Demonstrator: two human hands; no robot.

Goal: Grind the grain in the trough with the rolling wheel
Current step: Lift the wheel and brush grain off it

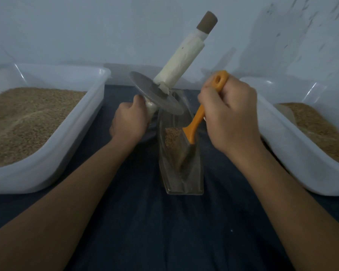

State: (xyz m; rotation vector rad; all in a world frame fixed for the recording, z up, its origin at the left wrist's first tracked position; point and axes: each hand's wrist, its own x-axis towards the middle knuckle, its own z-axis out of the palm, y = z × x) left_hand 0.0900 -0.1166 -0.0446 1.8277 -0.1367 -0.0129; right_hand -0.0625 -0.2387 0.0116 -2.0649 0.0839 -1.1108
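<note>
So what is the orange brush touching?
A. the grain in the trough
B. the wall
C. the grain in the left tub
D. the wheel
A: the right hand holds the orange brush with its bristles down inside the trough, against the grain, while the left hand holds the wheel lifted above the trough.

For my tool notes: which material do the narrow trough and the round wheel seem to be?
Narrow boat-shaped trough: clear glass or hard plastic, glossy; dark cloth shows through its walls.
Flat grey round wheel: probably metal, a thin, matt, even grey disc; I cannot tell for certain.
</note>
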